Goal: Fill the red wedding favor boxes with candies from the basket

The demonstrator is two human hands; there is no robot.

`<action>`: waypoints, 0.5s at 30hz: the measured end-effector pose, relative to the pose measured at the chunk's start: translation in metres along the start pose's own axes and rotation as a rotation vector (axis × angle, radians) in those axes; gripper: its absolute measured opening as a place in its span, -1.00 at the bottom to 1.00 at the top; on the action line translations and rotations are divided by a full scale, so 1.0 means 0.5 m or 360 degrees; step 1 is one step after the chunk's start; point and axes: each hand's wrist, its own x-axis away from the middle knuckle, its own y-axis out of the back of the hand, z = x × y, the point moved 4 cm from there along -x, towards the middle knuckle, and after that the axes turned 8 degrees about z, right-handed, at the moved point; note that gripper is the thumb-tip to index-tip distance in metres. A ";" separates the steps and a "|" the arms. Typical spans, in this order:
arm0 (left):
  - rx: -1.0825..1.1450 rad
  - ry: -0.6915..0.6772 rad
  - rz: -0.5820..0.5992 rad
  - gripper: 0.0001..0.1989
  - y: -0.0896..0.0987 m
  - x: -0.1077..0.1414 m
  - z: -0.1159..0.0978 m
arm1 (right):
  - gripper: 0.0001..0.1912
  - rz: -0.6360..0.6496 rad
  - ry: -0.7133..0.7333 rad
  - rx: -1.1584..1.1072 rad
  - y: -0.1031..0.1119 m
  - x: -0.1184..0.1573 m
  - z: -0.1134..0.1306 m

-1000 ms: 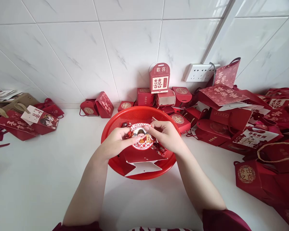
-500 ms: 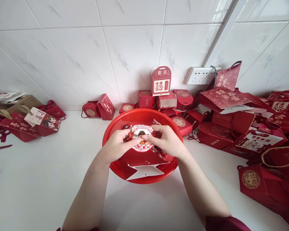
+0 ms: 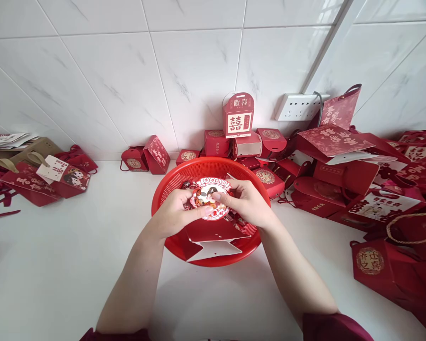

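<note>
The round card (image 3: 211, 188) is between the two hands, over the middle of the red basket (image 3: 206, 166). The left hand (image 3: 175, 213) grips its left side and the right hand (image 3: 251, 203) its right side, both thumbs on the printed face. A carton (image 3: 215, 249) lies in the basket, nearer than the card.
</note>
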 end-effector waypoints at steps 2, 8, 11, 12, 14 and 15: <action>-0.0037 0.0028 -0.0019 -0.77 -0.001 0.000 -0.001 | -0.73 0.0015 0.0001 -0.0020 -0.002 0.000 0.000; -0.0324 0.0029 -0.0058 -0.69 0.003 0.005 -0.007 | -0.72 0.0032 0.0089 -0.0006 0.005 0.008 0.016; -0.0580 -0.0074 0.0168 -0.53 0.005 0.020 -0.013 | -0.73 -0.0083 0.0098 -0.0008 0.025 0.018 0.023; -0.0683 -0.0077 0.0265 -0.44 0.005 0.027 -0.014 | -0.72 -0.0132 0.0078 -0.0014 0.033 0.022 0.024; -0.0835 -0.0071 0.0416 -0.33 0.004 0.042 -0.019 | -0.69 -0.0232 0.0056 -0.0016 0.047 0.031 0.029; -0.0867 -0.0090 0.0466 -0.30 0.003 0.049 -0.024 | -0.69 -0.0276 0.0059 -0.0013 0.053 0.036 0.032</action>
